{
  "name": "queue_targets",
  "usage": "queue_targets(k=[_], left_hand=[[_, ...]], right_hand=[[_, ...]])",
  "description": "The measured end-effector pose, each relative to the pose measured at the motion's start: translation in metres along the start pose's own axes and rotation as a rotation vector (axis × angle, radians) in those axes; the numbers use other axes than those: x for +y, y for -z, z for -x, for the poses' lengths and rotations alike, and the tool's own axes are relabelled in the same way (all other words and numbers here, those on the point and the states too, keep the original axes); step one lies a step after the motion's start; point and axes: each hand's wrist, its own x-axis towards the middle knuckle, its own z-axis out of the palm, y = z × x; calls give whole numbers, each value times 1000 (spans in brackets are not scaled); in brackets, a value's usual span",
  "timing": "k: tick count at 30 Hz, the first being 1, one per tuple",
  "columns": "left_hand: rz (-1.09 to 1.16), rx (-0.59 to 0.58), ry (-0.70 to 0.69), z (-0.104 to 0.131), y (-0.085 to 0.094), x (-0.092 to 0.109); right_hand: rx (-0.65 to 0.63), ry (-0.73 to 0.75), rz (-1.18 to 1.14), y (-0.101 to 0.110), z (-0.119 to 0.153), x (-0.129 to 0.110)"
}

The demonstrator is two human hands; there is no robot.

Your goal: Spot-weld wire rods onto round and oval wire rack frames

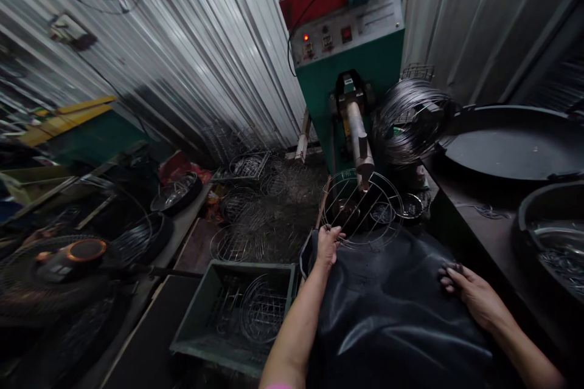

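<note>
My left hand (327, 247) grips the near left rim of a round wire rack (365, 209), thumb and fingers closed on it. The rack has parallel bars inside a ring and lies below the metal arm tip (364, 179) of a green machine (316, 100). Whether rack and tip touch, I cannot tell. My right hand (465, 289) hangs over a shiny black sheet (387, 310) spread across my lap, to the right of the rack. Its darkened fingers are pressed together. Anything between them is too small to make out.
A green crate (189, 328) with wire racks stands left of my arm. More wire racks (274, 213) lie on the floor behind it. A wire coil (410, 118) hangs beside the machine. Black pans (511, 140) and a tub (547, 209) of small metal pieces are right; a fan (68, 261) sits left.
</note>
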Motion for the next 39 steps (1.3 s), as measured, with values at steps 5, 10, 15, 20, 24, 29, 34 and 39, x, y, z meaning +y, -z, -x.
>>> queue_targets(k=[5,10,15,20,24,29,34,39], left_hand=[[-27,91,147,1,-21,32],[-80,172,129,-7,-37,61],[-78,164,137,-19,-48,72],[-121,155,160,-38,-51,80],[-108,114,201,-42,-52,79],[-9,99,134,-19,-42,66],[31,168,84,-15,-32,70],[38,195,85,-32,-44,83]], right_hand=[[-35,94,169,-11,3,-14],[-55,302,19,-67,6,-71],[-268,413,131,-131,3,-107],[-360,484,389,-147,-11,-100],[-378,610,493,-144,-15,-95],[-362,734,546,-134,-3,-86],[-317,631,524,-135,4,-85],[-274,574,408,-156,-12,-100]])
